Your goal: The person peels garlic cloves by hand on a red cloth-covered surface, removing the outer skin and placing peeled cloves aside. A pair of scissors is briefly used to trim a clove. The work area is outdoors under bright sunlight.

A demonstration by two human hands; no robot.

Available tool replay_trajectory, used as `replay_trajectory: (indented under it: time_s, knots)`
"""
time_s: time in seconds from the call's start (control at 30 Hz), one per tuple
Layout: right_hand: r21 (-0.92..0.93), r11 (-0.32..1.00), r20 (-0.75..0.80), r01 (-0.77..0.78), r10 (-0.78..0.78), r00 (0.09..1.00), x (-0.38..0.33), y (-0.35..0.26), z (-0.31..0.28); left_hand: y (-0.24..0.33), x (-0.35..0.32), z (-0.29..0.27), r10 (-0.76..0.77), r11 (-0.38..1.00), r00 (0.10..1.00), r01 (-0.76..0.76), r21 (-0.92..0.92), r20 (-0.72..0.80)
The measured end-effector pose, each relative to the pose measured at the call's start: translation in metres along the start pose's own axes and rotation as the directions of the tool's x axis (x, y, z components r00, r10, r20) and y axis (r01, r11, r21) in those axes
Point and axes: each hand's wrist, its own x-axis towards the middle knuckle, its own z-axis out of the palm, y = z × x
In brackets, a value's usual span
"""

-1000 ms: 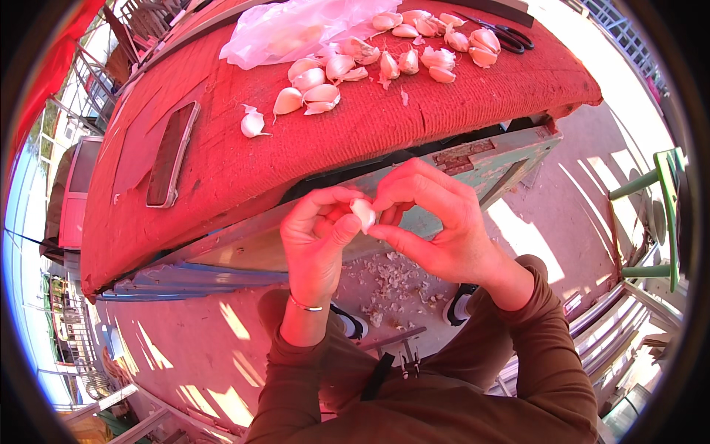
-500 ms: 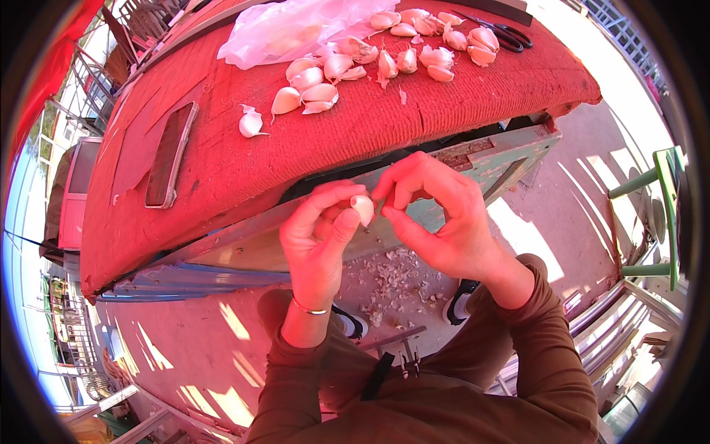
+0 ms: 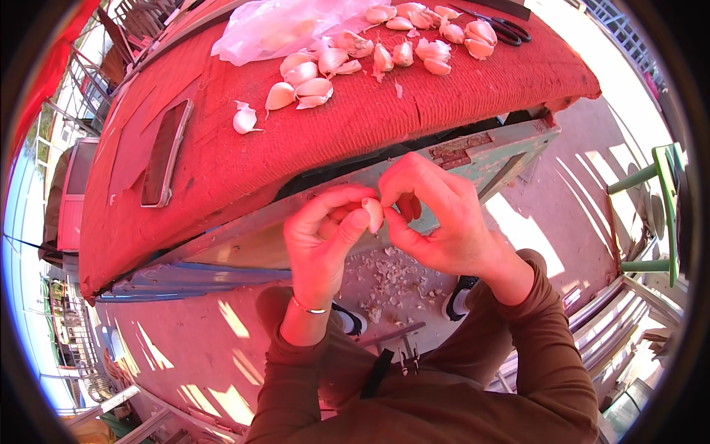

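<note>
A pale garlic clove (image 3: 374,217) is pinched between the thumb and index finger of my left hand (image 3: 319,235), in front of the table's edge. My right hand (image 3: 444,222) has its thumb and fingertips closed at the clove's right side, touching it. Any bit of skin between those fingertips is too small to see. Beyond my hands, several garlic cloves (image 3: 300,72) and clumps lie on the red-covered table (image 3: 244,166). One clove with loose skin (image 3: 245,118) sits apart at their left.
A smartphone (image 3: 166,154) lies at the table's left. A thin plastic bag (image 3: 277,31) and black-handled scissors (image 3: 509,31) are at the back. Peeled skins (image 3: 392,285) litter the floor between my shoes. A green stool (image 3: 665,214) stands at the right.
My right fingertips have come in to meet the clove. My left hand has shifted slightly right, and the clove is turned a little between its fingers.
</note>
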Motion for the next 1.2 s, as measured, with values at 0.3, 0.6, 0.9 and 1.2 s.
replay_trajectory:
  time_s: [0.3, 0.6, 0.9, 1.2]
  knots:
    - [0.183, 0.961, 0.122, -0.208, 0.188, 0.975, -0.002, -0.004, -0.014, 0.005, 0.005, -0.002, -0.022, 1.0, 0.987, 0.025, 0.017, -0.16]
    - [0.086, 0.988, 0.041, -0.125, 0.122, 0.992, -0.003, 0.005, -0.003, 0.004, 0.003, -0.008, -0.056, 0.997, 0.994, 0.051, -0.054, -0.097]
    - [0.101, 0.994, -0.002, -0.033, 0.034, 0.999, 0.0, 0.001, 0.009, 0.0, 0.001, -0.009, 0.014, 1.0, 0.996, -0.013, 0.014, -0.086]
    - [0.069, 0.995, -0.029, -0.065, 0.068, 0.997, 0.002, -0.002, 0.011, 0.0, 0.0, -0.005, 0.019, 0.999, 0.994, -0.022, -0.027, -0.108]
